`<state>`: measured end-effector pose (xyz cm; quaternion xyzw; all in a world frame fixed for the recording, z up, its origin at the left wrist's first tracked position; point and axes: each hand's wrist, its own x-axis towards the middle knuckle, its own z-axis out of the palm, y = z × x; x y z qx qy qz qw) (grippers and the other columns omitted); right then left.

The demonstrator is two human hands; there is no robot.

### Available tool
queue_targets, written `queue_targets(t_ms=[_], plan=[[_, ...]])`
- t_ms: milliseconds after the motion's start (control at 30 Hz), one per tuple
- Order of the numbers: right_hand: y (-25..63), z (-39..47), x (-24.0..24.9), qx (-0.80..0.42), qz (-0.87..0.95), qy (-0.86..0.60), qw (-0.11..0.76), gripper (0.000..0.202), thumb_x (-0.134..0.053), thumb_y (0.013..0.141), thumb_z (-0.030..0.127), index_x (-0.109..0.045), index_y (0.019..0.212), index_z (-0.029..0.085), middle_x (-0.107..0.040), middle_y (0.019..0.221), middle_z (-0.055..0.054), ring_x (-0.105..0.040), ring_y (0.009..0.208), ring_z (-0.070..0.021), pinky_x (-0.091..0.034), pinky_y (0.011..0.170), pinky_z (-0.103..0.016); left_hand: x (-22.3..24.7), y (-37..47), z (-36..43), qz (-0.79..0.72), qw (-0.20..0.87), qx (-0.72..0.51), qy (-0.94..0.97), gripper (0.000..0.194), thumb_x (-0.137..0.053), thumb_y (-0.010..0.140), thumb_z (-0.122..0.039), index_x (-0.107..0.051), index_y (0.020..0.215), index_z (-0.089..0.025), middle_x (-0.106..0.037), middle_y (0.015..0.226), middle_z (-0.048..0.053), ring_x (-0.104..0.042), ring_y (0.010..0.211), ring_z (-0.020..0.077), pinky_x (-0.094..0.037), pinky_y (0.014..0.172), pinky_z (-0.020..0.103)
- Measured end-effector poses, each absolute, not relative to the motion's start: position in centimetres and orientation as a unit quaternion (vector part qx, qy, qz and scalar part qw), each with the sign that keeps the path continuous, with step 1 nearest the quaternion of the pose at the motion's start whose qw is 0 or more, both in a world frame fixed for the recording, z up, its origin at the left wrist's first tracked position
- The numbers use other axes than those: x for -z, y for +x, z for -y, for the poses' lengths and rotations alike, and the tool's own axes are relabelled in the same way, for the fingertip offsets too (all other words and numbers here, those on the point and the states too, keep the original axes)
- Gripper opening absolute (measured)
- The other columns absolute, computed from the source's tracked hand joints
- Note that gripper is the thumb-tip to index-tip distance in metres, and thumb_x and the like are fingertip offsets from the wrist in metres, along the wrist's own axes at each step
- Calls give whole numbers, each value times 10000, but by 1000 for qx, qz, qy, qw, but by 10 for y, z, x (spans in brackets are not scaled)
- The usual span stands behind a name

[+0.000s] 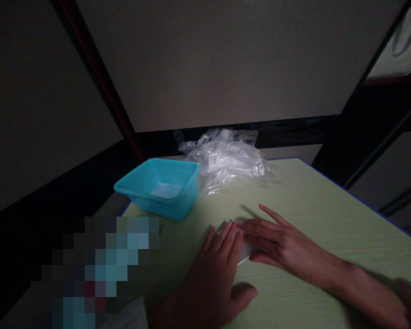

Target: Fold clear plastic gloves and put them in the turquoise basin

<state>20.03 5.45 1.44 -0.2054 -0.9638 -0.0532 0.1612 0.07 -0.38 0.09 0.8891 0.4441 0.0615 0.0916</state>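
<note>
Both hands rest over a small clear plastic piece (246, 249) on the light green table (329, 219). My left hand (215, 269) lies palm down with its fingers stretched forward and its thumb apart, fingertips at the left side of the piece. From the right, my right hand (276, 240) reaches across, fingers extended and the little finger raised, touching the upper right part of the piece. The fingertips of the two hands nearly meet. Much of the piece is hidden under the fingers.
A turquoise basin (188, 194) with a white flat item (166, 189) inside stands at the table's back left. Beside it, a crumpled heap of clear plastic bags (229, 160) lies at the back edge. A blurred patch covers the lower left. Wall panels rise behind.
</note>
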Motion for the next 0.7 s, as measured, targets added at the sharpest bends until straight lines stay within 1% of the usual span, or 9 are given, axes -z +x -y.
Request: queue_targets(t_ms=[33, 100, 167, 233, 400, 533, 600, 700], plan=[[200, -54, -16, 69, 965, -184, 172, 308, -447, 921, 327, -624, 1099, 149, -658, 1133, -78, -575, 1082, -195, -275, 1077, -480, -1, 1, 4, -441, 94, -62, 890, 773, -531, 816, -458, -222, 1403, -60, -155, 1489, 178, -90, 1381, 294, -131, 1112, 508], [199, -53, -17, 95, 965, -152, 193, 290, -397, 946, 240, -664, 993, 134, -699, 1014, -55, -622, 971, -171, -297, 1077, -441, -1, 1, 4, -444, 101, -60, 888, 759, -523, 822, -456, -245, 1388, -34, -163, 1480, 195, -110, 1378, 292, -165, 1111, 493], [198, -52, -17, 113, 961, -137, 214, 314, -370, 949, 169, -680, 914, 128, -710, 947, -45, -636, 901, -162, -319, 1068, -426, -1, 1, 4, -448, 109, -53, 886, 759, -532, 820, -448, -258, 1377, -11, -167, 1472, 214, -122, 1374, 300, -205, 1103, 488], [198, -51, -17, 126, 958, -128, 222, 328, -362, 945, 135, -682, 876, 125, -711, 917, -47, -638, 878, -162, -338, 1057, -427, -2, 2, 4, -449, 111, -52, 885, 756, -540, 820, -435, -259, 1376, -7, -164, 1470, 219, -123, 1372, 301, -218, 1100, 484], [200, -53, -18, 129, 962, -133, 201, 360, -323, 957, 154, -678, 896, 147, -707, 945, -47, -629, 914, -168, -376, 1029, -443, -3, 2, 4, -448, 117, -45, 885, 780, -546, 813, -445, -246, 1382, -4, -148, 1470, 222, -116, 1370, 308, -213, 1098, 492], [201, -58, -17, 115, 962, -145, 202, 305, -365, 944, 163, -668, 967, 134, -712, 926, -50, -634, 923, -176, -410, 1002, -444, -1, 2, 4, -451, 112, -51, 884, 777, -542, 813, -440, -234, 1389, -20, -158, 1472, 211, -122, 1371, 300, -209, 1099, 489], [201, -60, -15, 113, 962, -140, 206, 296, -374, 939, 162, -664, 989, 134, -714, 935, -54, -637, 929, -174, -430, 987, -430, 0, 1, 4, -449, 108, -63, 885, 778, -543, 811, -439, -233, 1390, -23, -169, 1470, 212, -123, 1372, 298, -216, 1098, 488], [202, -64, -12, 115, 961, -126, 217, 316, -356, 942, 161, -669, 974, 128, -718, 940, -59, -644, 928, -173, -467, 953, -397, 1, 1, 3, -450, 109, -65, 884, 777, -550, 806, -434, -242, 1386, -20, -173, 1468, 216, -124, 1371, 299, -220, 1097, 488]])
